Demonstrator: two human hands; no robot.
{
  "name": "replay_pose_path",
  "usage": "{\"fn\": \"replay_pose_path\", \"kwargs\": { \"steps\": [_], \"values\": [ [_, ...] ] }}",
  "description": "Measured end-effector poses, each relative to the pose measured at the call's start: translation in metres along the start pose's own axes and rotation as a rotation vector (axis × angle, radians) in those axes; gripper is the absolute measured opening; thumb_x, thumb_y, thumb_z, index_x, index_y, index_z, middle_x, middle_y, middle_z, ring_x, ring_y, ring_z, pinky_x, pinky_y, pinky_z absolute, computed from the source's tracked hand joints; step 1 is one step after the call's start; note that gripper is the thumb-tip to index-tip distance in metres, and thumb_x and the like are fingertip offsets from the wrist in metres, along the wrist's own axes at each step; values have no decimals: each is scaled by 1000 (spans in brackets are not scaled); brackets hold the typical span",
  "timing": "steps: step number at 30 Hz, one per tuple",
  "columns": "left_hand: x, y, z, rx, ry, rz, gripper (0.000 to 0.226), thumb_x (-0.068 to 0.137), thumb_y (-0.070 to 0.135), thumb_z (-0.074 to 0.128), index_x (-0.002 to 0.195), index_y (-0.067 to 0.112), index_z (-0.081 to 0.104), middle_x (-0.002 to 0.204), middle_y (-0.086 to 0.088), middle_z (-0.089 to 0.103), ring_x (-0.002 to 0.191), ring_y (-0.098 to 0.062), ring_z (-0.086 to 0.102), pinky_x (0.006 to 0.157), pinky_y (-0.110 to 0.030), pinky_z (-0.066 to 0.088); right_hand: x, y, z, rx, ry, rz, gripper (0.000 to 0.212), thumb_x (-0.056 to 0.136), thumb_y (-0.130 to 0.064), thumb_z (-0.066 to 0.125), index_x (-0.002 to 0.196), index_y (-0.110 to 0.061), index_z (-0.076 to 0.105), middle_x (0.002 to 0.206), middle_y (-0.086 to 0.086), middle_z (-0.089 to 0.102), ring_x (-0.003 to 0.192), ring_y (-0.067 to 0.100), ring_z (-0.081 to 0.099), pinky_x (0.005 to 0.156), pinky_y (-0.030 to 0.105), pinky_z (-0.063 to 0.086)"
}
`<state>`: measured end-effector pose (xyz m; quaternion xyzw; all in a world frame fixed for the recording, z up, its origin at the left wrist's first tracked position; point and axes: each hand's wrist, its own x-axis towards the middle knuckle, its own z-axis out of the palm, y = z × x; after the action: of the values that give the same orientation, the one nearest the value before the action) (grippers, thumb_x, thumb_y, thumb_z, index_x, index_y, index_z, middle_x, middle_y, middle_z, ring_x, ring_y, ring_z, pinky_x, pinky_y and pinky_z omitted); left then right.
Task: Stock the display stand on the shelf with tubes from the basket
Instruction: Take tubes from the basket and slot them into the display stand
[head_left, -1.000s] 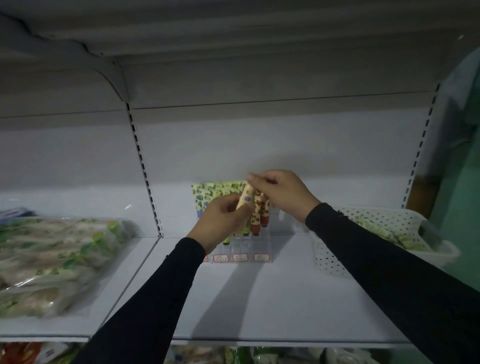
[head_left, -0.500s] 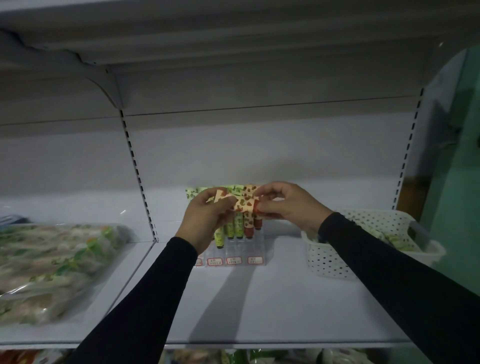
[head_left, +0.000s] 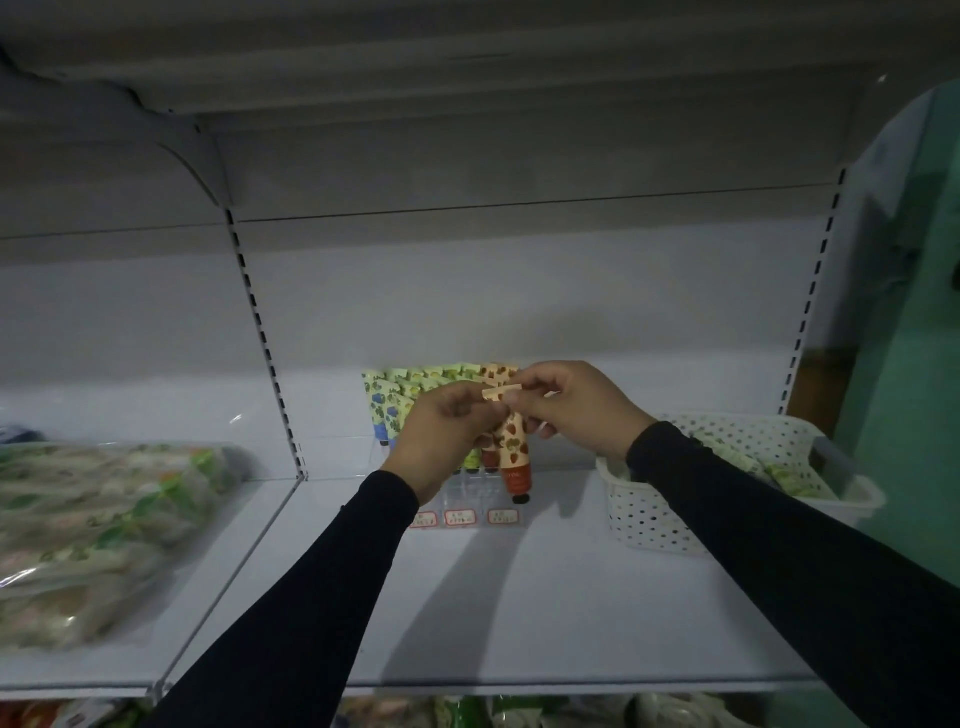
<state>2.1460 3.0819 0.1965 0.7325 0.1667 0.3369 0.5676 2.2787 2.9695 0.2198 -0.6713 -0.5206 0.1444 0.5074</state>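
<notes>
Held strawberry-print tube (head_left: 511, 453) cap-down, just above front right slot of display stand (head_left: 470, 501) on shelf (head_left: 519, 587). Left hand (head_left: 447, 441) and right hand (head_left: 574, 402) fingers pinched crimped top end. Basket (head_left: 654, 514) stood right of stand.

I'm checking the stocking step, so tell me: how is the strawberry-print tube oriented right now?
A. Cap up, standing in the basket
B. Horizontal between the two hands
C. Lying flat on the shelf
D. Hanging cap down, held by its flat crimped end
D: both the left hand and right hand pinch the crimped end of the strawberry-print tube, whose dark cap points down over the display stand.
</notes>
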Motion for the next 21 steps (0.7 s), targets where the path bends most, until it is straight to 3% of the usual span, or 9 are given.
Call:
{"fn": "replay_pose_path", "kwargs": {
  "steps": [4, 6, 8, 10, 11, 14, 16, 18, 21],
  "values": [
    [1, -9, 1, 41, 18, -19, 7, 91, 12, 68, 96, 8, 66, 75, 1, 71, 66, -11, 65, 61, -21, 53, 4, 6, 1, 12, 87, -10, 17, 88, -21, 70, 99, -8, 73, 97, 9, 72, 67, 15, 70, 68, 28, 60],
    [0, -15, -1, 68, -7, -35, 3, 92, 12, 67, 90, 9, 67, 76, -2, 69, 65, -12, 63, 58, -18, 51, 7, 8, 1, 39, 94, 20, 18, 88, -20, 70, 100, -6, 72, 97, 11, 72, 68, 17, 70, 72, 33, 61],
    [1, -23, -3, 72, -42, -60, 5, 93, 12, 66, 90, 8, 67, 79, -8, 70, 69, -16, 63, 63, -21, 54, 8, 10, 0, 36, 42, 67, 18, 88, -19, 69, 100, -5, 72, 91, 13, 73, 68, 15, 69, 72, 30, 61],
    [2, -32, -6, 111, -41, -77, 14, 94, 17, 66, 103, 7, 69, 90, -7, 74, 79, -16, 68, 75, -30, 58, 10, 12, 1, 2, -3, 96, 18, 89, -19, 69, 99, -5, 73, 85, 13, 74, 69, 13, 70, 72, 29, 60],
    [3, -36, -7, 185, -29, -72, 18, 94, 21, 66, 108, 9, 70, 93, -3, 74, 81, -12, 68, 78, -30, 57, 11, 14, 1, -14, 2, 98, 18, 89, -20, 69, 98, -5, 74, 84, 13, 74, 70, 15, 71, 74, 30, 61],
    [-5, -44, -10, 534, -37, 43, 17, 96, 30, 62, 104, 19, 73, 91, 13, 72, 78, 6, 64, 71, -11, 47, 17, 20, 0, -41, 103, 81, 15, 87, -22, 71, 91, -8, 76, 78, 10, 75, 74, 20, 73, 77, 37, 61],
    [-14, -51, -11, 714, -88, 107, 23, 98, 34, 58, 108, 20, 73, 101, 11, 71, 88, -1, 64, 71, -13, 44, 19, 24, -2, -85, 179, 53, 15, 87, -23, 70, 87, -10, 77, 77, 7, 75, 71, 19, 73, 77, 37, 61],
    [-25, -62, -12, 858, -126, 125, 34, 97, 39, 57, 120, 16, 69, 119, 4, 68, 106, -13, 63, 82, -20, 43, 21, 26, -2, -192, 230, 4, 18, 88, -25, 67, 82, -11, 77, 76, 2, 74, 68, 15, 71, 78, 36, 59],
    [-43, -75, -16, 930, -180, 159, 45, 96, 46, 56, 128, 16, 64, 131, 0, 62, 117, -16, 56, 98, -23, 42, 21, 26, 0, -327, 268, -58, 23, 91, -28, 63, 83, -11, 77, 82, -3, 75, 71, 9, 68, 80, 29, 55]
  ]
}}
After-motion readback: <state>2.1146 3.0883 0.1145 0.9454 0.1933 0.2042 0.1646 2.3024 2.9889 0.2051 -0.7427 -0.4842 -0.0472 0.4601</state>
